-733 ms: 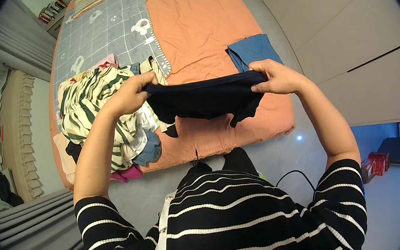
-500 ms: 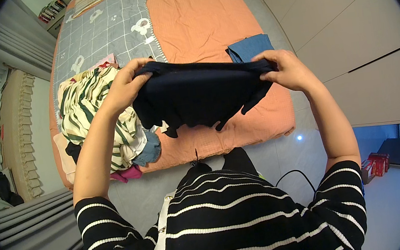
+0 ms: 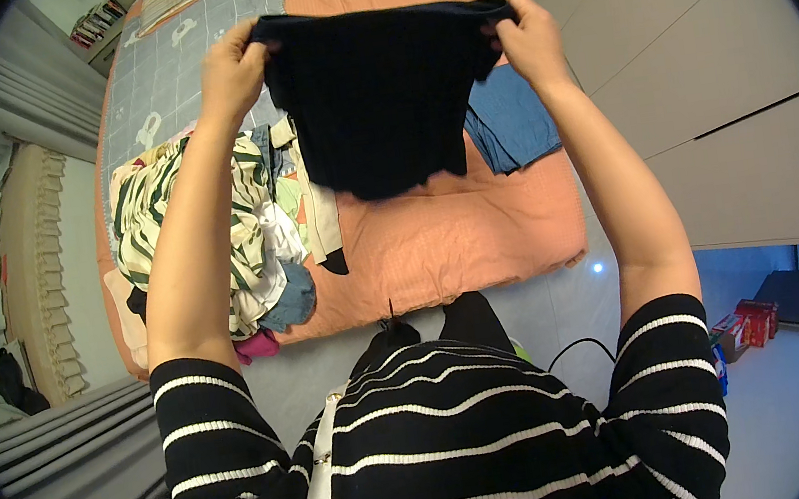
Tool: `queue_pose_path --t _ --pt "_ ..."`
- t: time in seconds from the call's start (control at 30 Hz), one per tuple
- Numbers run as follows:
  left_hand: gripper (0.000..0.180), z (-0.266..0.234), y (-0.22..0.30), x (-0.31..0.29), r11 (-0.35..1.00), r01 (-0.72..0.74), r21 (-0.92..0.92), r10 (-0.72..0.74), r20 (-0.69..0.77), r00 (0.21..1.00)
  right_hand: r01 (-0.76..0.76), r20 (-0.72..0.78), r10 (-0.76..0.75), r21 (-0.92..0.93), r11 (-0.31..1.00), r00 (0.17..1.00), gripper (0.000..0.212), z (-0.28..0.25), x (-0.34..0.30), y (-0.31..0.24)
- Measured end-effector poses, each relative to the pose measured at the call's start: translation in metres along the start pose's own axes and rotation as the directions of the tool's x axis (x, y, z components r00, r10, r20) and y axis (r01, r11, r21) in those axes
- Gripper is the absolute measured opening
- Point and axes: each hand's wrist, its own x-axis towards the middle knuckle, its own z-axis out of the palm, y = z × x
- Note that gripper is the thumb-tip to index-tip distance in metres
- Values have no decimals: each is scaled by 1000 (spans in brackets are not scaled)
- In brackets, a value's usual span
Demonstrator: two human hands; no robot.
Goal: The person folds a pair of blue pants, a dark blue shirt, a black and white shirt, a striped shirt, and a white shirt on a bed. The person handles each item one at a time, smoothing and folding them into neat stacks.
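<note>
Up go both hands, higher in the frame than half a second ago, and the dark garment [image 3: 380,101] has risen with them, now hanging spread out at the upper centre! Left hand [image 3: 233,78] has its fingers closed on the garment's top left corner; right hand [image 3: 531,40] grips the top right corner, fingers folded around the edge. Stretched between them, the top edge runs nearly straight across, the lower edge dropping unevenly over the orange bedspread [image 3: 460,247]. Off to the left of centre, a heap of clothes, with a green-and-cream striped piece [image 3: 147,207] on top, lies partly behind the left forearm; a denim piece [image 3: 290,299] sits at its lower end, and a beige piece [image 3: 322,209] lies along its right side. Right of centre, a folded blue garment [image 3: 516,123] rests near the bed's edge, partly behind the right forearm. Upper left, a grey checked blanket [image 3: 218,56] covers that side.
</note>
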Motion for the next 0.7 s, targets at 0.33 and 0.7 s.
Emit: queue_pose_path --t 0.33,0.7 --pt "47 36 -7 -132 976 -134 174 94 222 970 396 295 -358 -80 915 886 33 -20 -94 39" --pt "40 164 -126 -365 850 193 491 -457 501 735 132 633 196 -432 892 749 21 34 -337 197"
